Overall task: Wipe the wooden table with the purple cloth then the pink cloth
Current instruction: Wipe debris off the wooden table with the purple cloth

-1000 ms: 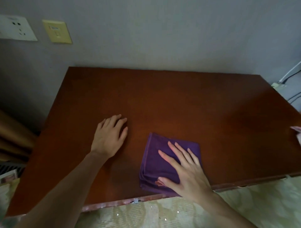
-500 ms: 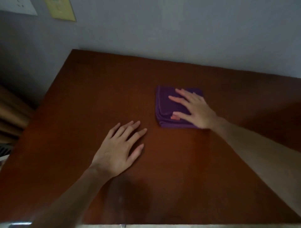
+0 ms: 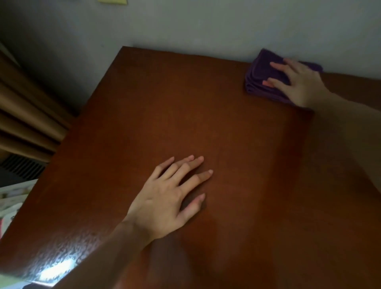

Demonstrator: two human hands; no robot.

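At upper right, the folded purple cloth (image 3: 261, 79) is pressed flat under the right hand (image 3: 296, 83), fingers straight; being soft and light, it is best handled from above. The left hand (image 3: 165, 201) is spread on the table (image 3: 247, 185)

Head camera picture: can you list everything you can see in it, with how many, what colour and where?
table: one, reddish-brown wood, fills most of the view
cloth: one, purple, folded, far right of the table by the wall
wall: one, grey, behind the table
curtain: one, tan, far left
yellow plate: one, on the wall at the top edge
left hand: one, flat on the table, fingers spread
right hand: one, fingers straight, pressing on the cloth
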